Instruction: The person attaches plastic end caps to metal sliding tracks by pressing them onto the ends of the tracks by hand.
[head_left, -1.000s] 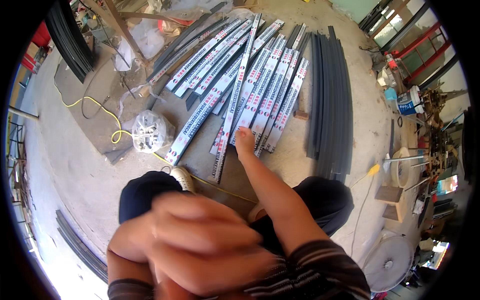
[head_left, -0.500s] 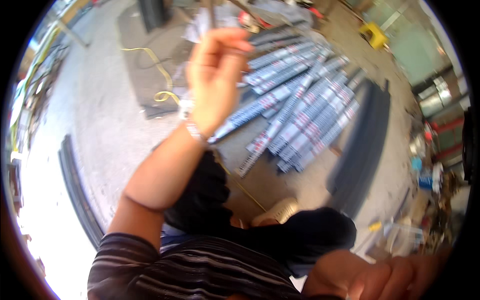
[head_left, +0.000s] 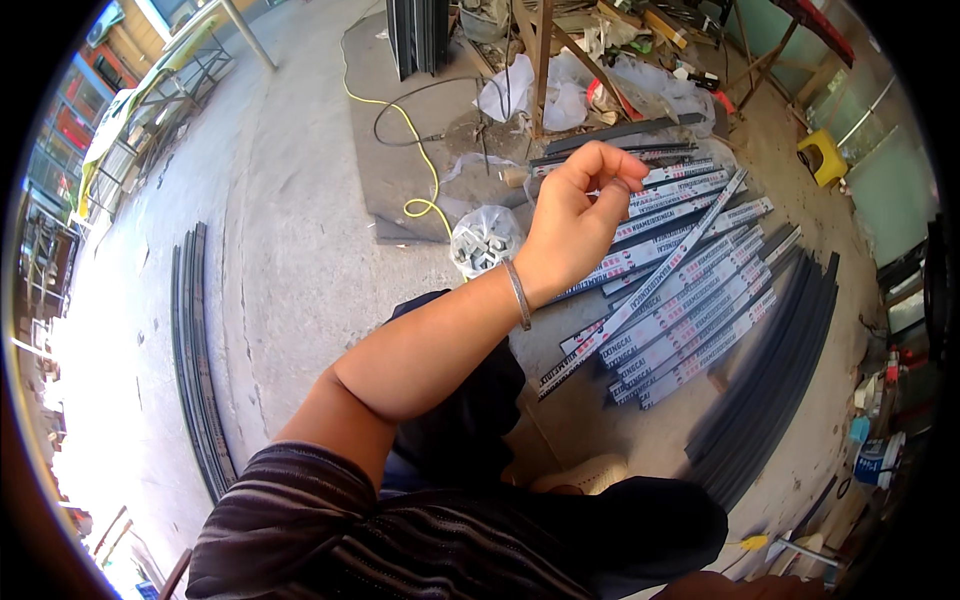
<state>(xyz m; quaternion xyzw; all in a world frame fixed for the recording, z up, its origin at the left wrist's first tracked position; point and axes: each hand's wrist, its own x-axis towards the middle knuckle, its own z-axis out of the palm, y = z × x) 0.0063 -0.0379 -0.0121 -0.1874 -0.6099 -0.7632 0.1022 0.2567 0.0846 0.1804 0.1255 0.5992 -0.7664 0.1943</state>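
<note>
My left hand [head_left: 590, 215] is raised in front of me, a bracelet [head_left: 518, 294] on its wrist. Its fingers curl in toward the thumb; whatever they may hold is too small or hidden. Below and to the right of it lie several long, flat strips [head_left: 680, 270] with white and blue printed film, some stacked crosswise. At the lower edge, a dark sliver of my right hand [head_left: 740, 586] shows, its fingers out of sight. Left of my left wrist stands a clear plastic bag [head_left: 486, 240] of small grey metal-looking pieces.
Dark long profiles [head_left: 770, 370] lie at the right, more dark profiles [head_left: 192, 350] on the left floor. A yellow cord [head_left: 425, 160] crosses a grey mat [head_left: 375, 110]. Yellow stool [head_left: 823, 158], white-blue bucket [head_left: 880, 460] and a wooden-legged stand [head_left: 541, 70] are around.
The view has shifted, so the floor things sit lower and further right in it. My right hand, a closed fist before, has mostly dropped out at the lower edge. My left hand stays curled.
</note>
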